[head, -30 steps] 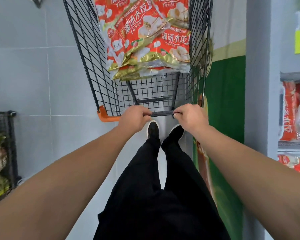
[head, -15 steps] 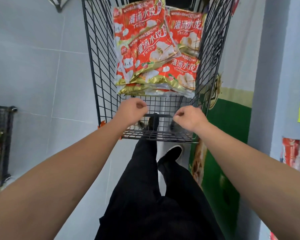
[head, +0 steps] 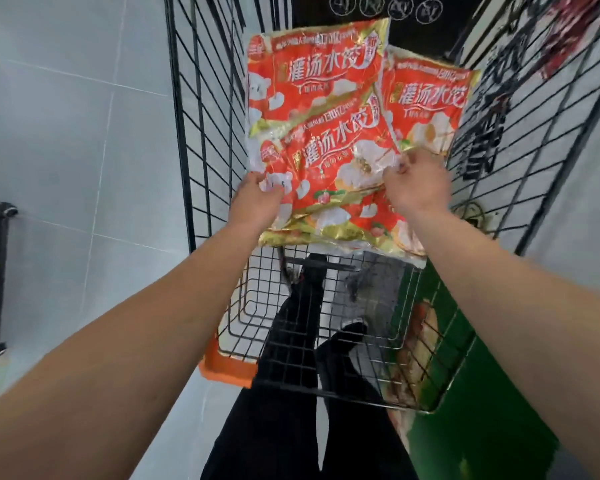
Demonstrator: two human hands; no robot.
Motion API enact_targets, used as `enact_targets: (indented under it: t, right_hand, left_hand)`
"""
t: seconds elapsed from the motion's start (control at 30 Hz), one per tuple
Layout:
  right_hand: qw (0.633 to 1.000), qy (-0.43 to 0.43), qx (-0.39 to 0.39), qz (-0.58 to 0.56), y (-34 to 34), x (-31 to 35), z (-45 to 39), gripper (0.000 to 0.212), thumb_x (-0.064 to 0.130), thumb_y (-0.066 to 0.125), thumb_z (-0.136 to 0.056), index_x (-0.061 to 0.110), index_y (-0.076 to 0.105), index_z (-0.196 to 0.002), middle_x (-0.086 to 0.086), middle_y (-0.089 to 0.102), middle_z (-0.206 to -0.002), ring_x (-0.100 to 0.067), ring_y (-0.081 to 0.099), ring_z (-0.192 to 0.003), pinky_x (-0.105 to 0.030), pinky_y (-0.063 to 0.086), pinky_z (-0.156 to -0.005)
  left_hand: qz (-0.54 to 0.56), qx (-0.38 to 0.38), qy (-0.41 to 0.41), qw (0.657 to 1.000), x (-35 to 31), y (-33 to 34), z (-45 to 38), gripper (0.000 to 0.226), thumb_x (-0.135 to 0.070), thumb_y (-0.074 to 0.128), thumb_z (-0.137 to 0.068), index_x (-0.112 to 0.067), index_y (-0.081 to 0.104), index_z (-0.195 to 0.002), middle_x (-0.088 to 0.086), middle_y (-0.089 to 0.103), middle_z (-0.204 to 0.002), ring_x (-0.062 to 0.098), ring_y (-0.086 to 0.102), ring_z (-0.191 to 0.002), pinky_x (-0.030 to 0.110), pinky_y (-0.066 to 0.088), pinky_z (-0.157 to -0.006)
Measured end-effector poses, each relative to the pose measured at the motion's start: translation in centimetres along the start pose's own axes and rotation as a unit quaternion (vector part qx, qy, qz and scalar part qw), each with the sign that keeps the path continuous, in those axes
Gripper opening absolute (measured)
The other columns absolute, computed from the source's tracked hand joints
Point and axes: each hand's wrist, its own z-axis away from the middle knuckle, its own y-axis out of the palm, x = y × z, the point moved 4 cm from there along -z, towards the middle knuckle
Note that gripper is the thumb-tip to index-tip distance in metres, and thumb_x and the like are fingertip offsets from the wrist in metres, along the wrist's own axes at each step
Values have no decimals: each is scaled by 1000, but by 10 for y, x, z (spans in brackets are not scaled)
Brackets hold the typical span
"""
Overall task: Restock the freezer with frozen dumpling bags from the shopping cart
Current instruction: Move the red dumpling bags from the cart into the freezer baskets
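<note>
Crinkly red foil dumpling bag [head: 329, 168], both hands gripping, wire cart [head: 205, 140]

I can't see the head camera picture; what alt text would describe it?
Both hands, left hand and right hand, grip the top red dumpling bag on a stack inside a black wire shopping cart, above grey floor tiles.

Black wire shopping cart [head: 201, 140] carries stacked red dumpling bags [head: 329, 157].
</note>
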Motion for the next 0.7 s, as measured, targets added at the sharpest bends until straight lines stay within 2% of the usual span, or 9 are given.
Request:
enact_targets:
  t: [0.07, 0.2, 0.3, 0.37, 0.43, 0.47, 0.53, 0.6, 0.7]
  right_hand:
    - [999, 27, -20, 43, 2, 2, -15, 42, 37, 49, -91, 9, 56, -121, -15, 61, -118, -39, 54, -113, -43, 46, -88]
    - [999, 24, 9, -40, 8, 16, -43, 39, 27, 47, -99, 8, 53, -132, -14, 59, -131, -31, 54, -121, -33, 41, -96]
    - [998, 29, 53, -33, 12, 27, -55, 36, 14, 44, -98, 10, 59, -130, -12, 62, -130, -31, 55, -121, -30, 42, -96]
    - [997, 30, 70, -21, 10, 31, -52, 37, 7, 44, -95, 8, 62, -126, -16, 59, -134, -33, 54, -124, -30, 42, -97]
    - [996, 48, 79, -13, 8, 24, -44, 36, 3, 44, -92, 4, 63, -123, -18, 58, -135, -32, 52, -125, -30, 41, -96]
    - [994, 62, 84, -18, 8, 18, -41, 32, 2, 45, -91, 2, 65, -116, -16, 62, -126, -32, 56, -118, -32, 44, -91]
    - [990, 96, 103, -27, 13, 3, -29, 13, 4, 47, -90, 5, 60, -88, -11, 62, -92, -29, 57, -91, -32, 44, -71]
    - [986, 122, 101, -57, 16, -9, -15, 16, 14, 50, -90, 12, 53, -74, -7, 56, -76, -26, 53, -78, -30, 39, -61]
    - [980, 137, 61, -129, 14, -13, 12, 28, 28, 53, -93, 14, 58, -70, -7, 62, -73, -26, 57, -72, -38, 47, -66]
  left_hand:
    - [10, -12, -31, 999, -1, 4, -18, 51, -29, 52, -96, -14, 41, -144, 6, 48, -143, 26, 49, -128, 34, 42, -105]
    - [44, -50, -98, 993, -1, 11, -38, 37, -24, 49, -96, -16, 49, -132, 5, 58, -129, 26, 57, -116, 40, 49, -100]
    - [89, -82, -141, 983, 4, 12, -47, 35, -19, 53, -92, -14, 53, -127, 5, 60, -126, 26, 61, -112, 40, 53, -94]
    - [104, -91, -148, 979, 3, 15, -45, 42, -17, 54, -90, -10, 51, -131, 8, 56, -131, 26, 58, -116, 40, 52, -97]
    - [148, -68, -165, 973, 6, 21, -36, 41, -21, 54, -87, -9, 57, -126, 10, 63, -126, 27, 62, -113, 44, 54, -96]
    - [190, -43, -182, 964, 6, 24, -29, 28, -20, 55, -89, -12, 62, -115, 9, 69, -113, 27, 67, -102, 44, 57, -90]
    - [254, -7, -209, 944, 8, 26, -17, 7, -21, 55, -96, -18, 61, -93, 4, 71, -91, 24, 71, -86, 41, 60, -81]
    - [264, 14, -204, 943, 11, 26, -14, 11, -25, 56, -97, -18, 65, -96, 4, 74, -94, 24, 73, -83, 42, 61, -78]
    - [257, 25, -172, 951, 13, 17, -4, 11, -14, 58, -96, -19, 67, -92, 5, 74, -95, 22, 74, -80, 41, 62, -73]
